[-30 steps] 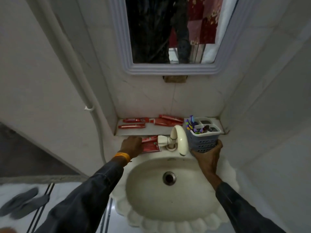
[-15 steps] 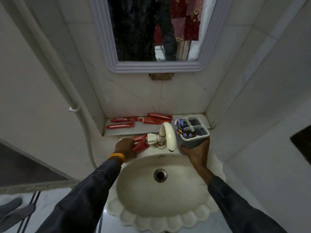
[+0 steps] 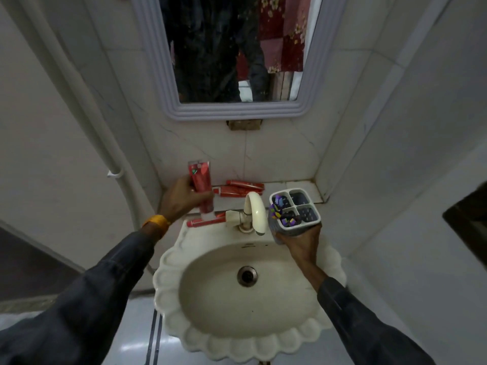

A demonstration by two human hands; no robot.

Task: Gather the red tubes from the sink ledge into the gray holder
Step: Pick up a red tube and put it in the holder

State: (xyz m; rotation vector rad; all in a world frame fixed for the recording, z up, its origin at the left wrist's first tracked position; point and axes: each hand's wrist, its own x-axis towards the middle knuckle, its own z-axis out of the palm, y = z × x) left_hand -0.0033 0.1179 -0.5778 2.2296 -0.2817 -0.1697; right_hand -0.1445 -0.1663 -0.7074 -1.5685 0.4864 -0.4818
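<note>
A red toothpaste tube [image 3: 200, 187] is clamped in the left hand [image 3: 181, 198], fingers and thumb wrapped around its middle. Its long axis is nearly upright, with the white cap at the bottom and the flat crimped end at the top. A green mark and pale print are visible on the red face, but no brand name can be read. A further red tube [image 3: 204, 222] lies flat on the sink rim [image 3: 168, 259] beside the cream faucet [image 3: 254, 213], long axis left to right. More red tubes [image 3: 241, 187] lie in a cluster on the tiled ledge [image 3: 295, 188] behind the faucet. The gray four-compartment holder [image 3: 296, 218] is gripped from below by the right hand [image 3: 303, 242]; purple-handled brushes [image 3: 279, 209] occupy its left compartments.
</note>
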